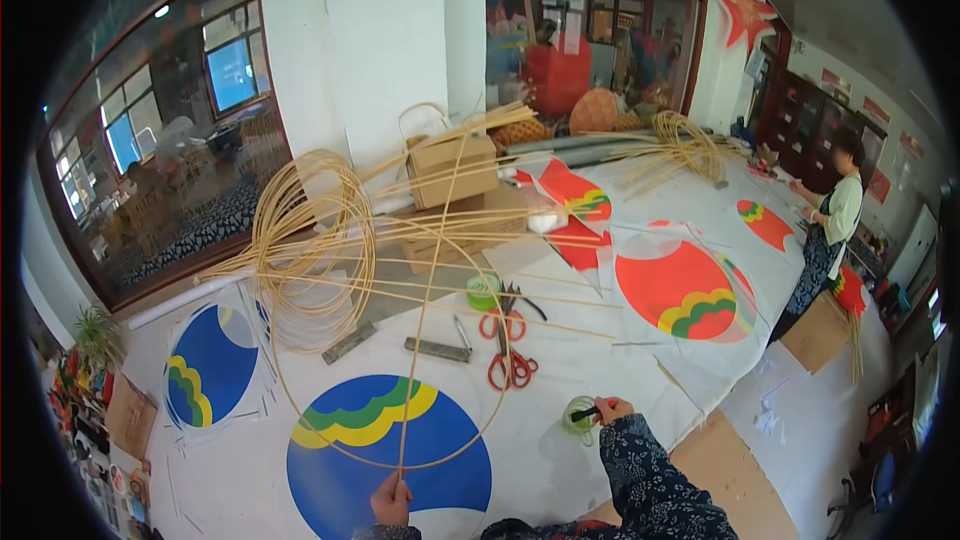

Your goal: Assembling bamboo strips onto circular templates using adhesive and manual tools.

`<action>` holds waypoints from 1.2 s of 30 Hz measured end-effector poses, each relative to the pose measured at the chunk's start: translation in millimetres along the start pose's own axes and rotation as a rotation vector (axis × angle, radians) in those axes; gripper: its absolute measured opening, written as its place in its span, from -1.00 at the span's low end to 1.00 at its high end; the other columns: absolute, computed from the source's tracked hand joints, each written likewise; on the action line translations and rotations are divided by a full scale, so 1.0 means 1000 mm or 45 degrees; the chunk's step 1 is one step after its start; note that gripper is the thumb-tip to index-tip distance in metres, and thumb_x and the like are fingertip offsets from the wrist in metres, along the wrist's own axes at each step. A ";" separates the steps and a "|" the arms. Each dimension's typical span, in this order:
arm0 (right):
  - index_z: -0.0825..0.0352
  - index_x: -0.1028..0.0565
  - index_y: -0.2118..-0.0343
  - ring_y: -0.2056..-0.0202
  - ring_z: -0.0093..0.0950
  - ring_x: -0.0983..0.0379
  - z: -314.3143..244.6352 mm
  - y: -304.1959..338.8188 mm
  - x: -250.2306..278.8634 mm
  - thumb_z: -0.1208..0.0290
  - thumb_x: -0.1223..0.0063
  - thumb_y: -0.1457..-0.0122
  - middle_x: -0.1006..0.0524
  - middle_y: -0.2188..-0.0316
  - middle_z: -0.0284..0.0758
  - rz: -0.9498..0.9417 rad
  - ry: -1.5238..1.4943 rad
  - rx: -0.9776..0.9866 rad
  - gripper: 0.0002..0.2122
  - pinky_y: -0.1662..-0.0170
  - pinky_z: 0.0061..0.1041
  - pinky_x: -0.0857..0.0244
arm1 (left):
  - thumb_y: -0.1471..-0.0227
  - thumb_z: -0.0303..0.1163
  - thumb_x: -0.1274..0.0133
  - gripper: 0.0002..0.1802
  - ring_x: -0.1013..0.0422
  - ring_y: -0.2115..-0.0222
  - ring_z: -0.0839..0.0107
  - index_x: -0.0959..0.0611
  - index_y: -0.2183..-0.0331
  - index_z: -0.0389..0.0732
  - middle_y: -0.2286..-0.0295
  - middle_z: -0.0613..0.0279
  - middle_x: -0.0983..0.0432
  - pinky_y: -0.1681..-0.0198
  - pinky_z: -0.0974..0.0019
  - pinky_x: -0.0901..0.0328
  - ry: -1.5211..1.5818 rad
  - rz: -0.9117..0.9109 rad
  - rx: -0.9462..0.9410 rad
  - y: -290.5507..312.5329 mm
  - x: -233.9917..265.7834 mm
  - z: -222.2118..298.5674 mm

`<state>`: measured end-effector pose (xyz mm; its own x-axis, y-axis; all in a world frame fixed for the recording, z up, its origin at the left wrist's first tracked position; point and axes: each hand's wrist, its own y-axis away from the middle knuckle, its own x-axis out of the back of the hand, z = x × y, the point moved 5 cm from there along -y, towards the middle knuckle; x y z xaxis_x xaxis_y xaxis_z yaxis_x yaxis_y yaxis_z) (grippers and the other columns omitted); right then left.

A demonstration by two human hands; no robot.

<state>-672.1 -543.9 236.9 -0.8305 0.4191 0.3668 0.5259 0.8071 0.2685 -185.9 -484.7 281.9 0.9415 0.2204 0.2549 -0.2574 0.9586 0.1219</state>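
My left hand [391,500] pinches the lower end of a bamboo frame [428,290], a long strip crossing a bent hoop. This frame stands up over a round blue sheet [390,465] with a yellow, green and red scalloped band. To the right, my right hand [613,410] is closed on a small black stick-like thing [588,413], whose exact kind I cannot make out. Its tip is at a small greenish clear jar [577,422]. Red-handled scissors [511,372] lie beyond my hands, close to a green tape roll [483,290].
Coiled bamboo strips [310,240] and cardboard boxes [452,170] line the wall side. Another blue sheet [212,365] lies left; red sheets [672,285] lie right. Two dark bars [437,349] rest mid-table. A person [838,205] stands at the far right table edge.
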 end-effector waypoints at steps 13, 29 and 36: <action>0.38 -0.46 0.48 0.74 -0.61 -0.29 0.018 0.003 0.007 0.34 -0.06 -0.03 -0.44 0.72 -0.35 0.216 -0.364 0.274 -0.82 0.68 -0.64 -0.17 | 0.00 -0.50 0.09 -0.70 -0.26 0.70 0.58 -0.52 0.19 -0.41 0.71 0.27 -0.37 0.62 0.50 -0.17 0.078 -0.026 0.001 -0.009 -0.007 -0.004; 0.37 -0.45 0.50 0.81 -0.62 -0.22 -0.001 0.003 -0.005 0.26 0.01 -0.08 -0.39 0.77 -0.37 -0.053 -0.230 -0.052 -0.76 0.78 -0.67 -0.05 | 0.01 -0.58 0.11 -0.72 -0.23 0.66 0.65 -0.52 0.19 -0.36 0.67 0.37 -0.34 0.57 0.57 -0.16 0.162 -0.007 0.039 -0.005 -0.009 0.003; 0.38 -0.48 0.45 0.80 -0.58 -0.22 0.020 -0.023 0.012 0.25 0.05 -0.06 -0.38 0.75 -0.34 -0.139 -0.305 -0.023 -0.75 0.75 -0.57 -0.17 | -0.02 -0.56 0.12 -0.71 -0.22 0.66 0.66 -0.50 0.17 -0.38 0.66 0.38 -0.34 0.57 0.58 -0.14 0.201 -0.015 0.082 -0.003 -0.011 0.001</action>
<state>-698.2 -549.1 218.0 -0.9010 0.4186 0.1140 0.4325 0.8460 0.3117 -196.2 -489.8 279.7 0.9657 0.2397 0.0996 -0.2548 0.9488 0.1865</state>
